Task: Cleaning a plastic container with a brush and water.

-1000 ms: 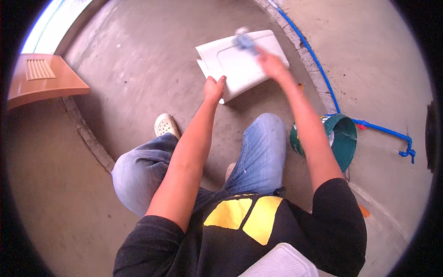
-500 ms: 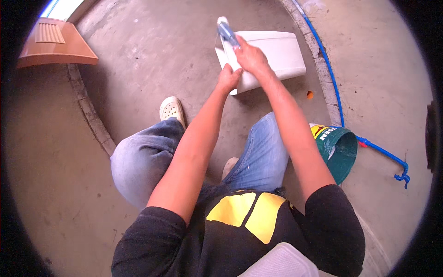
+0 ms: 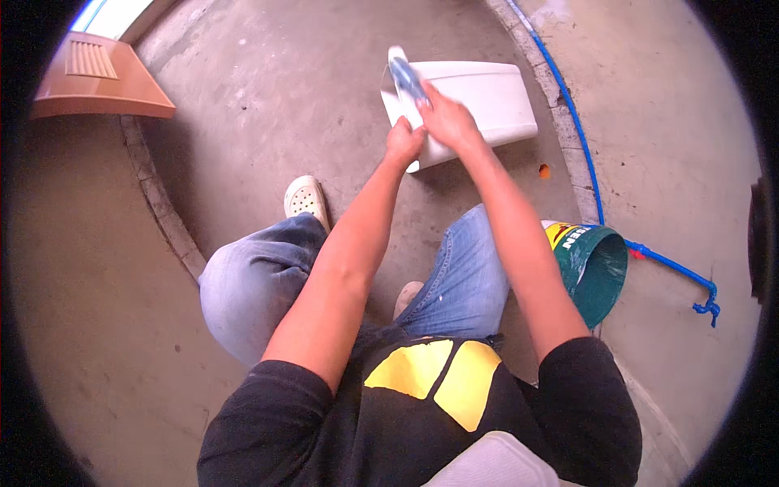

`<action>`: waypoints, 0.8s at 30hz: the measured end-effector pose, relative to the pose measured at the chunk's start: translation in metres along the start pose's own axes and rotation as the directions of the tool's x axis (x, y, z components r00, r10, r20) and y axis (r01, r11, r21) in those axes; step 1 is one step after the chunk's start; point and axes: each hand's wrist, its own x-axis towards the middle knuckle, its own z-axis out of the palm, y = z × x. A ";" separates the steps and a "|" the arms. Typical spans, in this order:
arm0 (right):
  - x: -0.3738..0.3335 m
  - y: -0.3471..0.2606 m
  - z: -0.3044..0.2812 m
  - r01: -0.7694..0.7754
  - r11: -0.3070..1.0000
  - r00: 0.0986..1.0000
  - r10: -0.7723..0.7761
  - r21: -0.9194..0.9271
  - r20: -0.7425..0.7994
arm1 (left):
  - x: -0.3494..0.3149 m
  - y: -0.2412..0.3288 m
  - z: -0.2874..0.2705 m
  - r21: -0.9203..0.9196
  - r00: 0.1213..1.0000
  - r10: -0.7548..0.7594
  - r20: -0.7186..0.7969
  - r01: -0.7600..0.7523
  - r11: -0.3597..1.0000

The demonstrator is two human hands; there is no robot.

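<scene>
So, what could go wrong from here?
The grey-blue handheld tool with a white end, in the right hand, is close to the left hand and might knock its fingers. The hollow white box-shaped piece might slip, since the left hand holds it near one end. The open green bucket near the right leg in blue jeans could get bumped.

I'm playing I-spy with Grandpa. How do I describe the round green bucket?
Find the long blue pipe curving down the right side. Near its lower bend, beside the bare right arm, is the round green bucket. It's the only green thing there.
</scene>
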 end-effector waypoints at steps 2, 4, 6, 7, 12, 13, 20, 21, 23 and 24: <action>-0.042 0.034 0.016 0.089 0.996 0.995 -0.089 -0.019 -0.043 | 0.001 -0.008 -0.009 -0.035 1.000 0.018 -0.020 -0.018 0.999; -0.076 0.093 -0.011 -0.095 0.993 0.995 0.092 -0.072 -0.045 | -0.013 0.009 0.003 -0.248 0.999 -0.002 0.050 0.014 0.969; -0.083 0.178 -0.053 -0.303 0.952 0.938 0.288 -0.050 -0.194 | -0.018 0.022 0.014 -0.289 0.999 0.005 0.052 0.010 0.957; -0.088 0.231 -0.063 -0.385 0.923 0.878 0.366 0.001 -0.310 | -0.019 0.026 0.025 -0.340 0.997 0.054 0.055 -0.032 0.940; -0.102 0.253 -0.025 -0.426 0.900 0.872 0.436 0.095 -0.223 | -0.007 -0.001 0.021 -0.438 0.996 -0.020 -0.087 -0.020 0.899; -0.117 0.237 -0.018 -0.382 0.916 0.872 0.402 0.126 -0.281 | -0.012 0.000 0.021 -0.524 0.993 -0.082 -0.086 0.025 0.851; -0.128 0.216 -0.034 -0.323 0.898 0.911 0.380 0.298 -0.159 | -0.029 0.029 0.026 -0.617 0.966 -0.175 0.189 0.256 0.744; -0.124 0.213 -0.017 -0.260 0.919 0.912 0.334 0.295 -0.237 | -0.027 0.036 0.033 -0.616 0.962 -0.178 0.205 0.268 0.741; -0.128 0.132 -0.006 -0.172 0.966 0.965 0.204 0.194 -0.163 | -0.017 0.036 0.015 -0.653 0.964 -0.163 0.210 0.262 0.710; -0.137 0.103 0.002 -0.132 0.960 0.989 0.145 0.245 -0.037 | -0.013 0.040 0.009 -0.692 0.963 -0.131 0.237 0.262 0.672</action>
